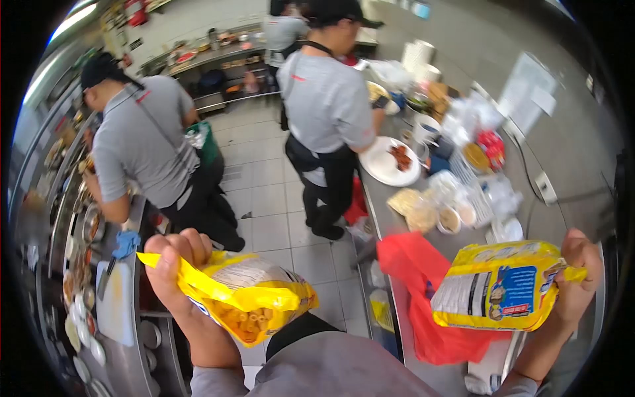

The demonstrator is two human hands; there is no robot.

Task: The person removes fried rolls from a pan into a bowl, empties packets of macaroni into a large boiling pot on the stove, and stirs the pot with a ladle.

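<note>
My left hand (180,264) grips the top edge of a yellow pasta bag (254,291). Short tube-shaped pasta shows in the lower part of that bag, which hangs tilted over the floor. On the right, my right hand (577,281) is closed around the gathered end of a second yellow bag (496,288), printed with a blue panel and small text. What this second bag contains is hidden. Just behind and below it, a red plastic bag (413,278) drapes over the edge of the steel counter.
A steel counter (390,228) on the right bears a white plate (378,165) with reddish food, tubs and plastic bags. At left, a white cutting board (118,308) lies near a blue cloth (126,243). Co-workers (142,142) stand ahead along the tiled aisle (264,205).
</note>
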